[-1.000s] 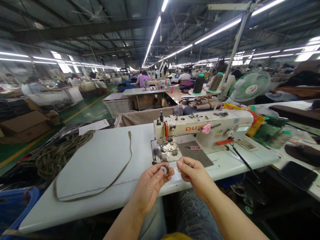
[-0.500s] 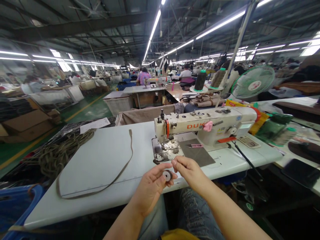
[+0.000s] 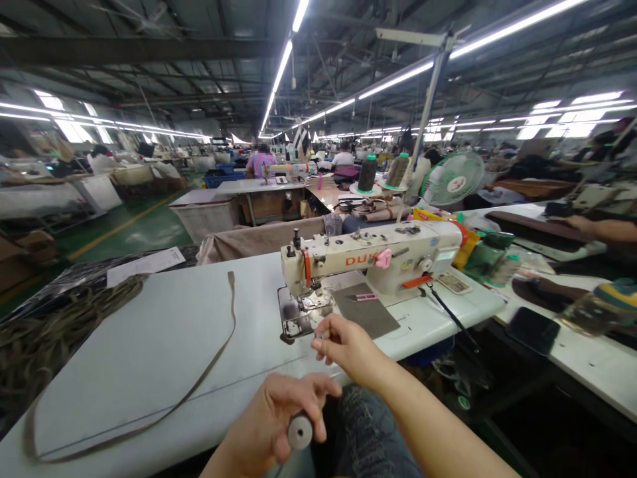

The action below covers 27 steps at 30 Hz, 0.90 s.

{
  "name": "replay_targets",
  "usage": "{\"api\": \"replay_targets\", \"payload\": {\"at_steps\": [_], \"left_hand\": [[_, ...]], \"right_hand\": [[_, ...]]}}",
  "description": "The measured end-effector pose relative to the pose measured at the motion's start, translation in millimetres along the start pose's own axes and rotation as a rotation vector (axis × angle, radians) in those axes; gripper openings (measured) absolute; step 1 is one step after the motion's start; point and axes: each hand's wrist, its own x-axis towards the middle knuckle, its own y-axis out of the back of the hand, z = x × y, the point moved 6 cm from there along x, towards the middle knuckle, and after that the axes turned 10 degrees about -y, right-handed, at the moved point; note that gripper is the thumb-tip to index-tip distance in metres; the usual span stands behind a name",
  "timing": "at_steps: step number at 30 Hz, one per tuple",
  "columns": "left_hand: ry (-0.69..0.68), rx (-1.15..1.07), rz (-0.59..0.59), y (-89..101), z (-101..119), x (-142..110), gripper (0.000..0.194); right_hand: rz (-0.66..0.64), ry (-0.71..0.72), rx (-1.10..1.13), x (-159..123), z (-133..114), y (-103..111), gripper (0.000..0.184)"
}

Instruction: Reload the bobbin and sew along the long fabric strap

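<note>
My left hand (image 3: 273,419) is low at the table's near edge, its fingers closed round a small round metal bobbin (image 3: 300,431). My right hand (image 3: 346,346) is raised in front of the sewing machine's needle plate (image 3: 298,313), its fingers pinched together on something too small to make out, perhaps thread. The cream sewing machine (image 3: 371,259) stands on the white table (image 3: 149,332) just beyond my right hand. A long brown strap (image 3: 219,352) curves across the table to my left.
A pile of dark webbing (image 3: 44,332) lies at the table's left end. Pink snips (image 3: 362,297) rest on the machine bed. Thread cones (image 3: 367,174) and a green fan (image 3: 452,179) stand behind. A dark phone (image 3: 533,330) lies on the right-hand table. Other workers sit farther off.
My left hand has dropped down and toward me with the bobbin. My right hand has stayed up near the needle plate, so the hands are now apart. The view has swung right.
</note>
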Motion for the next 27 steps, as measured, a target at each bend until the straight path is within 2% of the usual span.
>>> {"api": "replay_targets", "payload": {"at_steps": [2, 3, 5, 7, 9, 11, 14, 16, 22, 24, 27], "left_hand": [[0.134, -0.031, -0.082, -2.4, -8, -7, 0.052], [0.208, -0.036, -0.082, -1.1, -12, -10, 0.056], [0.339, -0.013, -0.006, 6.5, -20, -16, 0.062], [0.428, 0.032, 0.083, 15.2, -25, -23, 0.063], [0.49, 0.052, 0.135, 21.3, -30, -30, 0.062], [0.539, 0.041, 0.193, 27.0, -33, -37, 0.062], [0.555, 0.036, 0.317, 38.8, -37, -45, 0.06], [0.547, 0.037, 0.354, 46.1, -40, -48, 0.06], [0.526, -0.016, 0.395, 62.1, -52, -51, 0.06], [0.53, -0.026, 0.392, 61.4, -52, -49, 0.059], [0.528, -0.022, 0.324, 54.9, -50, -43, 0.057]], "right_hand": [[0.126, 0.14, -0.156, 6, -20, 25, 0.019], [0.224, 0.212, -0.245, 8, -33, 42, 0.018], [0.457, 0.317, -0.391, 14, -59, 83, 0.016], [0.643, 0.363, -0.489, 21, -81, 123, 0.018], [0.762, 0.38, -0.563, 30, -98, 155, 0.024], [0.824, 0.374, -0.653, 42, -109, 176, 0.03], [0.824, 0.359, -0.765, 60, -119, 187, 0.033], [0.793, 0.359, -0.804, 70, -122, 187, 0.032], [0.716, 0.35, -0.947, 80, -120, 182, 0.033], [0.683, 0.346, -1.007, 78, -118, 179, 0.037], [0.663, 0.363, -1.09, 70, -118, 172, 0.042]]}}
